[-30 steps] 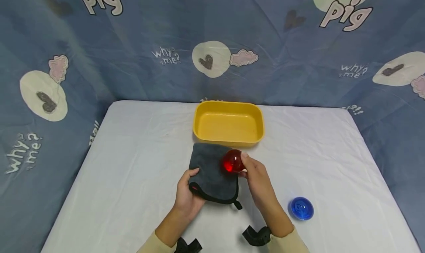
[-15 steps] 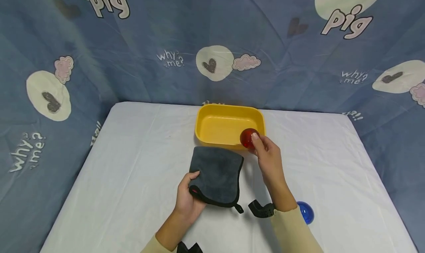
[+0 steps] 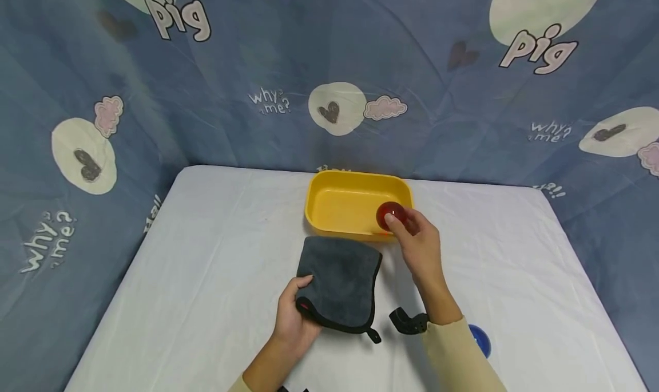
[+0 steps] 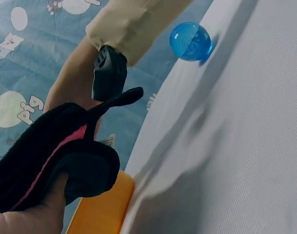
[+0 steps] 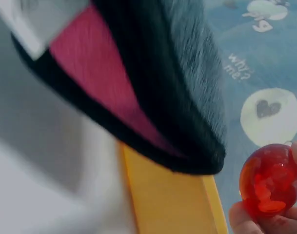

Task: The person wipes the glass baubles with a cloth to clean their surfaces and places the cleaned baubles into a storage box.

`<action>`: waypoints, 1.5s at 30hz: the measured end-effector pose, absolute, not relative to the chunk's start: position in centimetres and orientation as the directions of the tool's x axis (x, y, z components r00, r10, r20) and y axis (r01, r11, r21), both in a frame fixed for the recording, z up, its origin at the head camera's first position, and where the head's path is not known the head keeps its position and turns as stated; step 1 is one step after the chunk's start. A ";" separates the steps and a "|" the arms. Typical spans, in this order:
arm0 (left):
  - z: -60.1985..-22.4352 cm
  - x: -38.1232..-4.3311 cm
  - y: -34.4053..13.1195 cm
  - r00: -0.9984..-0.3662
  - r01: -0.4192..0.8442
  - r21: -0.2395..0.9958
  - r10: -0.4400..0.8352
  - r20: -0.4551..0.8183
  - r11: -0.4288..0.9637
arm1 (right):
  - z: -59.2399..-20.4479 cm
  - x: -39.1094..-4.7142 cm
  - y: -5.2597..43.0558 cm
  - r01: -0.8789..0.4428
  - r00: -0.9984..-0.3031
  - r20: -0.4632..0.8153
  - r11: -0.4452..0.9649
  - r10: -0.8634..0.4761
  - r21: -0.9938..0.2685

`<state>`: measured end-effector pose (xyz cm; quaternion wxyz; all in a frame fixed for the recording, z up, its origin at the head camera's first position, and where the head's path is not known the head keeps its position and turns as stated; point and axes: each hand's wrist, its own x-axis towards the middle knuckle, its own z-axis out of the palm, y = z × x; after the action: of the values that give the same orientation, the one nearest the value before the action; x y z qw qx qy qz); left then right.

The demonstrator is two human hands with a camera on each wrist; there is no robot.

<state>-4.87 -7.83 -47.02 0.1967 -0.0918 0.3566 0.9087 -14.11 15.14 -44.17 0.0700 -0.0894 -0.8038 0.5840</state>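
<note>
In the head view, a white-covered table meets a blue printed curtain, with a yellow tray near the far edge. The left hand grips a folded grey cloth, thumb on top, just in front of the tray; the right hand reaches forward, thumb and fingers pinching a red ball seen against the tray's near right corner. A blue ball rests on the table, partly hidden by the right sleeve. In the left wrist view, the left thumb presses the cloth. In the right wrist view, fingertips hold the red ball, apart from the cloth.
</note>
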 end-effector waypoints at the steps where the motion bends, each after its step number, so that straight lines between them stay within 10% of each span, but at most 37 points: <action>1: -47.0 -4.9 -7.8 -0.906 -0.422 0.612 0.291 -0.307 -0.669 | -44.1 -14.4 15.1 0.045 -0.976 0.031 0.336 0.216 -0.941; 19: -47.3 -4.3 -8.1 -0.901 -0.434 0.596 0.308 -0.306 -0.675 | -45.3 -18.0 13.7 -0.050 -0.997 0.082 0.727 0.008 -0.684; 45: -47.5 -4.4 -8.1 -0.904 -0.428 0.596 0.301 -0.305 -0.679 | -45.8 -19.2 12.6 0.024 -0.998 -0.063 0.824 -0.014 -0.566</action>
<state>-4.36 -8.08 -47.51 0.1997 -0.0913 0.3469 0.9118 -19.18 12.55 -45.81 -0.0319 -0.0028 -0.9544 0.2968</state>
